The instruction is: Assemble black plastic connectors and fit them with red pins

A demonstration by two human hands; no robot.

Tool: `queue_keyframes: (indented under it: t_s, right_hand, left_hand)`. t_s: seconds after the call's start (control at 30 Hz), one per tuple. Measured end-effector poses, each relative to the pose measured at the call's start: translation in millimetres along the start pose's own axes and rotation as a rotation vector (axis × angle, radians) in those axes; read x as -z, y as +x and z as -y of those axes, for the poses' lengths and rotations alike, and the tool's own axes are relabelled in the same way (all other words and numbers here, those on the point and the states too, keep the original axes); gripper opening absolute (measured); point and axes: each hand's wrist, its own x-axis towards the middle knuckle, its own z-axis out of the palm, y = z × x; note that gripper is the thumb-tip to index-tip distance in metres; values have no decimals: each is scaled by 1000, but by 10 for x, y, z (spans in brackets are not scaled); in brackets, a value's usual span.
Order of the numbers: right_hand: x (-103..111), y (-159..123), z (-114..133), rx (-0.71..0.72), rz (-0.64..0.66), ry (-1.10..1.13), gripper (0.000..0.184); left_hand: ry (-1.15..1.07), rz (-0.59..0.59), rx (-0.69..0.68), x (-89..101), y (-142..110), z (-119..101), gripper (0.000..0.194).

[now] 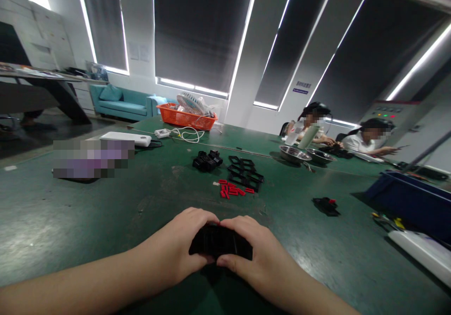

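Between my two hands, low in the middle of the head view, is a black plastic part (pixel 221 241) with a smooth dark face. My left hand (pixel 188 240) grips its left end, fingers over the top and thumb below. The right end is held the same way by my right hand (pixel 252 244). My fingertips nearly meet at the top edge, and part of the piece is hidden behind them. Beyond it lie small red plastic clips (pixel 232 190), several black rectangular frames (pixel 243 170) and a cluster of black parts (pixel 207 160).
On the green table (pixel 155 211) stand an orange basket (pixel 186 117), metal bowls (pixel 295 154) and a navy bin (pixel 412 202). A black part with red (pixel 326 206) lies to the right. A white power bank-like box (pixel 126 139) is at left. Two people sit across the table.
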Motion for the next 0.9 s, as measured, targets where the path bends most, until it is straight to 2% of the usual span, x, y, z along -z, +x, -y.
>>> queue_keyframes:
  t_s: [0.17, 0.47, 0.73, 0.9]
  right_hand:
    - [-1, -8, 2, -18, -4, -10, 40]
    - [0, 6, -34, -10, -7, 1, 46]
    - [-1, 8, -36, -22, -9, 12, 45]
    - [-2, 22, -86, 9, 0, 18, 46]
  left_hand:
    - [17, -30, 25, -9, -3, 1, 40]
    - [8, -14, 28, -4, -8, -9, 39]
    - [-7, 12, -12, 71, -53, -116, 38]
    - [-31, 5, 20, 76, -44, -121, 35]
